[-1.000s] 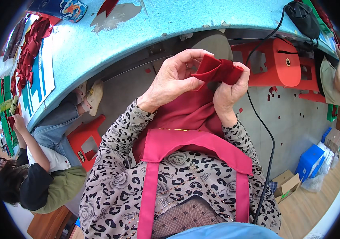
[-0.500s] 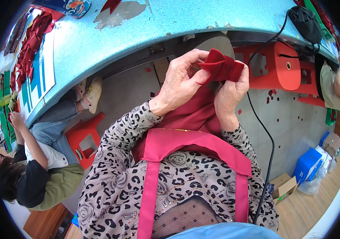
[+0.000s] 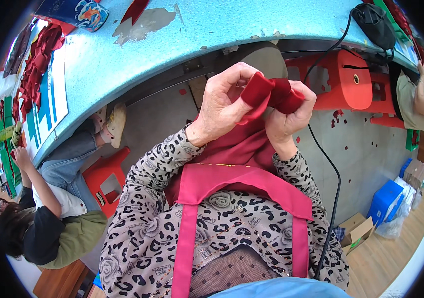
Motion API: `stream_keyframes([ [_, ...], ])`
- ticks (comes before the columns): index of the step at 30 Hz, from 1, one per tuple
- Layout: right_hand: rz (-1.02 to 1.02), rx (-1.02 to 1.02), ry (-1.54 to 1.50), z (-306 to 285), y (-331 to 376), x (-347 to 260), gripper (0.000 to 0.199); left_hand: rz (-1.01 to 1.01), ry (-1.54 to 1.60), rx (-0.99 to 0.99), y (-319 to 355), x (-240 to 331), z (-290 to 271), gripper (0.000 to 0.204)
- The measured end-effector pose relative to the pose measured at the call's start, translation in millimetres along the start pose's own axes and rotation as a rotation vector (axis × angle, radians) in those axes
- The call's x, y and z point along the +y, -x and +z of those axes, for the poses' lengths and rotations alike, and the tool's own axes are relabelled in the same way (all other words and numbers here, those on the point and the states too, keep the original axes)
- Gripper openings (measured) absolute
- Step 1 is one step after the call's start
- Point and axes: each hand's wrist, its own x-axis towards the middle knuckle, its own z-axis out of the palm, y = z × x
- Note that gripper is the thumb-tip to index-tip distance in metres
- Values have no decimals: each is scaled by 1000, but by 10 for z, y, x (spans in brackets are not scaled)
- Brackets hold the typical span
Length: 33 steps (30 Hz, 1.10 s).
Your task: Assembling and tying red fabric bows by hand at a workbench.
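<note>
A dark red velvet bow (image 3: 280, 93) is held up between my two hands, in front of the table's near edge. My left hand (image 3: 220, 103) pinches its left loop between thumb and fingers. On the other side, my right hand (image 3: 289, 117) grips the right end, with the thumb pressed along it and the fingers curled underneath. Parts of the fingers of both hands are hidden behind the fabric. Below the bow, the dark red apron (image 3: 237, 144) covers my lap.
The blue table (image 3: 187, 30) curves across the front, with a red ribbon (image 3: 134, 11) and a pile of red bows (image 3: 38, 69) on it. A co-worker (image 3: 48, 208) sits at left. Red stools (image 3: 353, 82), a black cable (image 3: 331, 159) and an open carton (image 3: 356, 231) are at right.
The bow has turned in my hands, so its left loop now faces more toward me. My right fingers have curled further round its right end.
</note>
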Motion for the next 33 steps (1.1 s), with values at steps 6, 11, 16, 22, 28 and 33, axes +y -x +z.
stream_keyframes([
  [6,-188,-143,25,-214,-161,28,22,72,-137,9,-137,-36,140,17],
  [11,-128,-120,-51,-288,-222,12,21,-67,-39,0,-193,-18,247,19],
  [16,33,-94,-175,-353,-262,-10,19,-71,181,-23,-270,-117,338,21],
  [22,127,-65,-134,-336,-278,-67,17,-225,414,19,-254,-73,399,23],
  [28,233,-116,-105,-327,-232,-37,16,-225,470,61,-153,-147,368,22],
  [33,90,-93,44,-321,-206,63,14,-343,147,68,-119,-115,206,25],
])
